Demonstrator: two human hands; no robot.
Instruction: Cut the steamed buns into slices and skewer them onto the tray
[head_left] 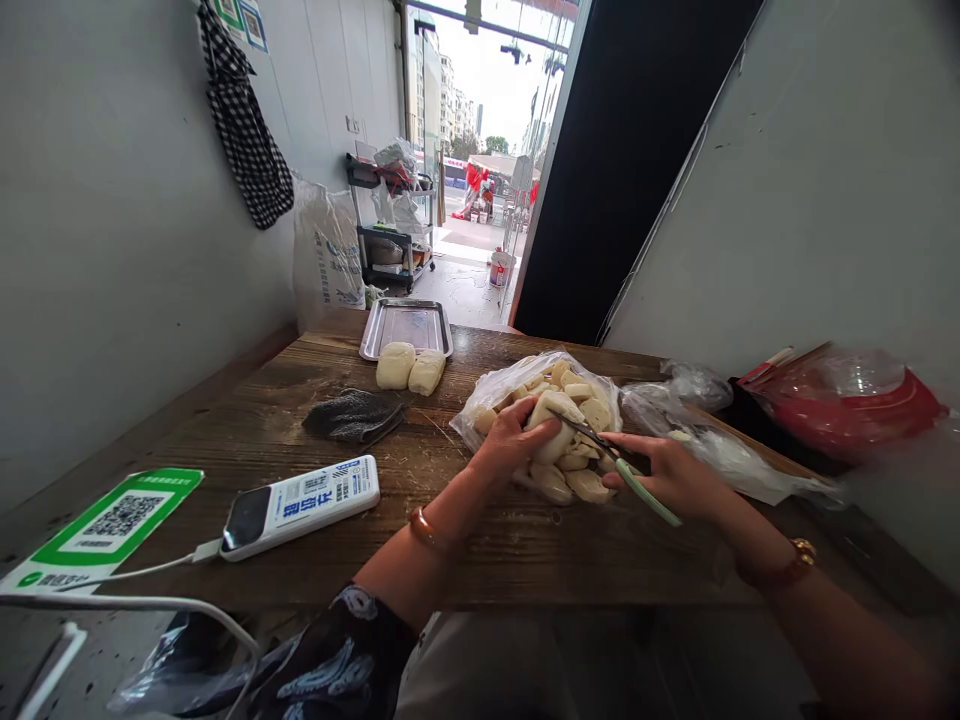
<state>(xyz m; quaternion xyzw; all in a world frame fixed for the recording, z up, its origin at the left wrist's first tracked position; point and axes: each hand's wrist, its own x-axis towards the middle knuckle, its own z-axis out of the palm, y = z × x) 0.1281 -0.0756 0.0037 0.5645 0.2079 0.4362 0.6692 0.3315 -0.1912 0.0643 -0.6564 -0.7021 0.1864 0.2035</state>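
My left hand (510, 437) is closed round a pale steamed bun (553, 406), held over an open clear plastic bag (487, 388). In my right hand (667, 472) is a pair of scissors (643, 490) with light green handles and dark blades. The blades reach left to the bun's near right side; how deep they go into it I cannot tell. Cut pieces of bun (586, 487) fill the bag under both hands. Farther back on the left, two whole buns (396, 366) sit side by side on the wooden table (300, 570).
A metal tray (406, 325) lies behind the whole buns. A dark cloth (354, 416), a white power bank (304, 505) with a cable and a green QR-code card (124, 515) are on the left. Crumpled plastic bags (720, 445) and a red bag (847, 405) lie right.
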